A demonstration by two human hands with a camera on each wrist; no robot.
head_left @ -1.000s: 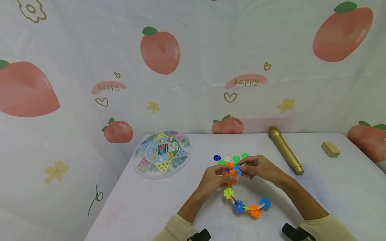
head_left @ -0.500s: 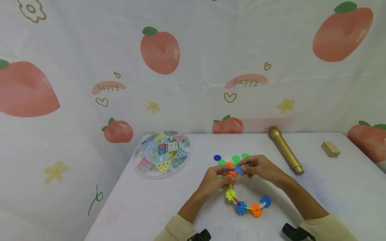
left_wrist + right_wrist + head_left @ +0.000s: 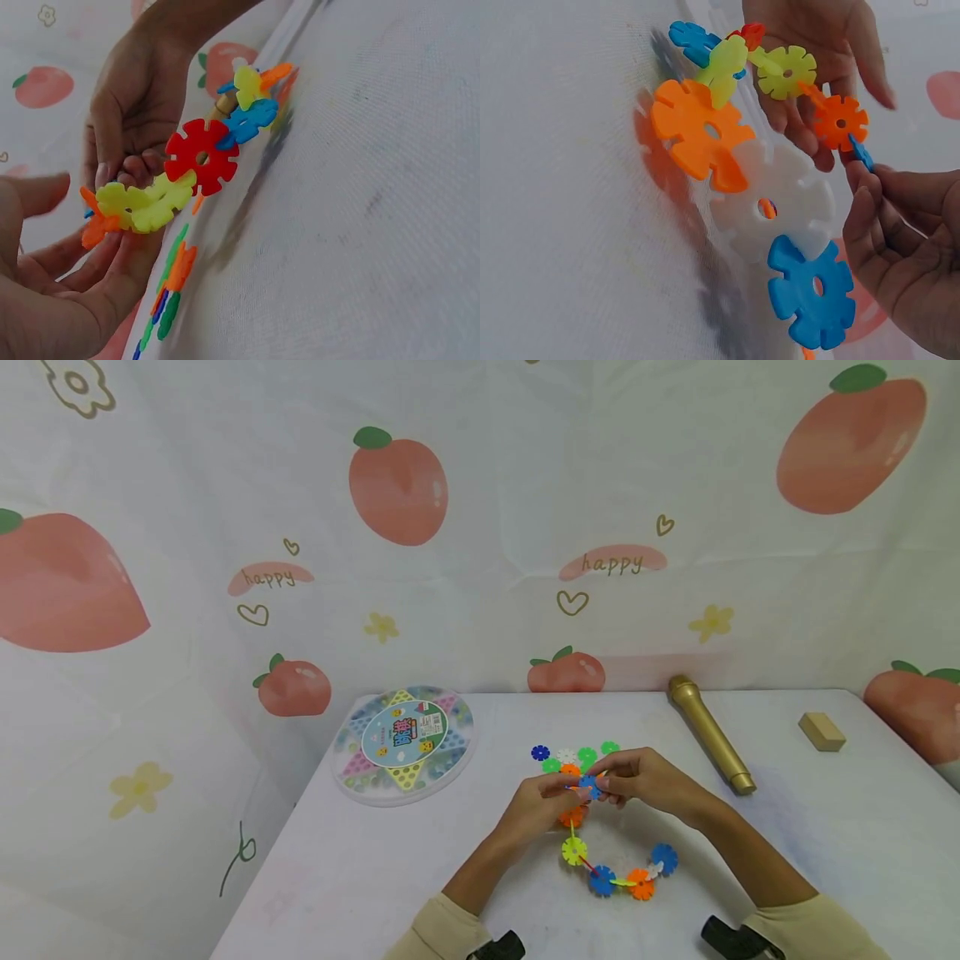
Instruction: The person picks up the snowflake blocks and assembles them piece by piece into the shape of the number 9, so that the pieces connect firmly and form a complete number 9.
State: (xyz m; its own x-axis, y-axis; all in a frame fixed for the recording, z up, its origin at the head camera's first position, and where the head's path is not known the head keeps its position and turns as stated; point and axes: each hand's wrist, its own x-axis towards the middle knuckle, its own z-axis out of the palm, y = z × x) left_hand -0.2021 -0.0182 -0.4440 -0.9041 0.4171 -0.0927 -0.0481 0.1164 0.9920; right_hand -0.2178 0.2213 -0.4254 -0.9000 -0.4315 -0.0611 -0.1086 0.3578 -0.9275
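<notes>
A chain of slotted plastic snowflake discs hangs between both hands above the table. Thumb and fingertips of my right hand [image 3: 637, 777] pinch a blue snowflake disc [image 3: 861, 152] at its upper end. My left hand [image 3: 531, 810] holds the chain close by, its fingers curled behind an orange disc [image 3: 841, 122]; its thumb's contact is unclear. From there the chain runs through a yellow disc [image 3: 574, 851], a red disc [image 3: 202, 157], a blue one [image 3: 602, 881], an orange one [image 3: 641, 885] and a white one [image 3: 772, 202] to a blue end disc [image 3: 811, 292].
Several loose discs, among them a dark blue disc [image 3: 540, 752] and a green disc [image 3: 551, 766], lie behind the hands. A round board-game case [image 3: 405, 745] is at back left. A gold microphone [image 3: 711, 735] and a wooden block [image 3: 822, 732] lie to the right.
The chain's lower part has shifted slightly right and down. My left thumb has moved up a little, so more of the orange disc beneath it shows. My right hand has barely moved.
</notes>
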